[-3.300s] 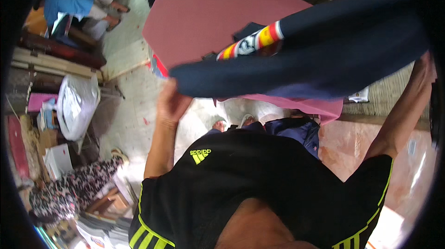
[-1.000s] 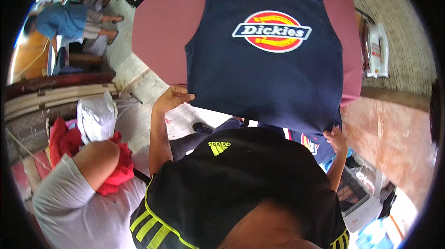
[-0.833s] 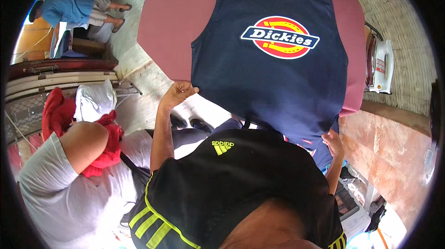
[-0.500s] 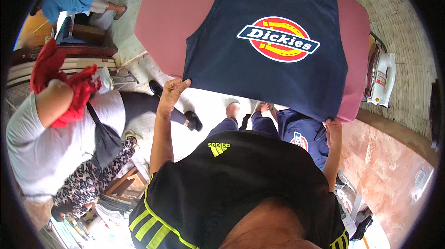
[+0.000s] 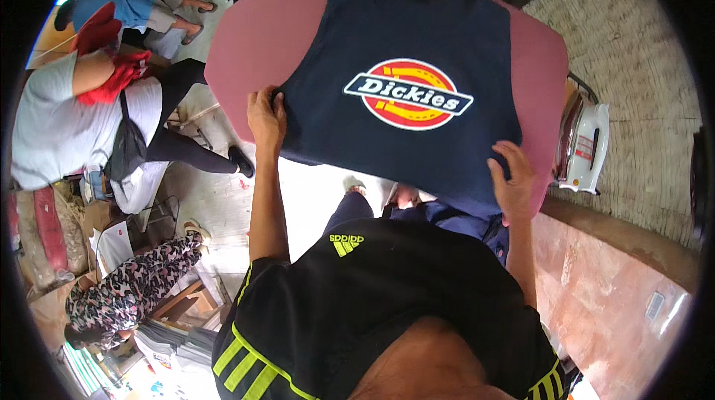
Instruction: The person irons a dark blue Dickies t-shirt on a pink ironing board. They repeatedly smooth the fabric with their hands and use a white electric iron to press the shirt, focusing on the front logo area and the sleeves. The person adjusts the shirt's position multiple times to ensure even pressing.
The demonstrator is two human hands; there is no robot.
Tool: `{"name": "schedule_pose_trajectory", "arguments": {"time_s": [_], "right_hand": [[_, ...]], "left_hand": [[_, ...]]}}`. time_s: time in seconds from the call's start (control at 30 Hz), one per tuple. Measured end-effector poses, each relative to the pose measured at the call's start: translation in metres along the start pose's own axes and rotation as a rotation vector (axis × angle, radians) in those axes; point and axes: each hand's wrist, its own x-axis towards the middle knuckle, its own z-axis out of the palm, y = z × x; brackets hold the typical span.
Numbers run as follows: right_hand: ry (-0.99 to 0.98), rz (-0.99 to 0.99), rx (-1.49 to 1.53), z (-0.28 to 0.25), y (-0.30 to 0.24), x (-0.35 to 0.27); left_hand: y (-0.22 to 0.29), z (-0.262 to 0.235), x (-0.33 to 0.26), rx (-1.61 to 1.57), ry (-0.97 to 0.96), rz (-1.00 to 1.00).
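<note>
Nearby, a white iron (image 5: 590, 148) flanks the pink board (image 5: 257, 39) under the shirt (image 5: 408, 98).

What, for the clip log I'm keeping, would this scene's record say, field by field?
Top: dark, sleeveless, print facing up
Left hand: at the top's left edge
Right hand: at its lower right side, grip unclear
Table: pink, under most of the top
Iron: white, right of the table
Bystander: in white, at left, with red cloth

The left grip (image 5: 267, 121) is pinching the navy tank top (image 5: 410, 94) by its edge; the right grip (image 5: 515, 184) is spreading its fingers over the opposite edge! The shirt's lying across the mauve tabletop (image 5: 257, 46), a white iron (image 5: 592, 147) standing beside it.
</note>
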Motion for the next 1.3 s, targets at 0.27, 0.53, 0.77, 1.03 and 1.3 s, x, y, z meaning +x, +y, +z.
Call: {"name": "schedule_pose_trajectory", "arguments": {"time_s": [0.27, 0.53, 0.77, 1.03, 1.3], "right_hand": [[0.032, -0.03, -0.162, 0.035, 0.017, 0.004], [0.068, -0.137, -0.009, 0.087, -0.03, 0.149], [0.009, -0.213, 0.021, 0.18, -0.081, 0.27], [0.111, -0.245, -0.075, 0.232, -0.092, 0.338], [0.08, -0.072, 0.177, 0.236, -0.082, 0.351]], "left_hand": [[0.01, -0.002, 0.027, 0.02, 0.063, 0.089], [0.063, 0.091, 0.121, -0.028, -0.308, 0.515], [0.057, 0.156, 0.221, -0.042, -0.234, 0.635], [0.056, 0.189, 0.252, -0.397, -0.169, 0.576], [0.078, 0.165, 0.249, -0.287, -0.138, 0.547]]}}
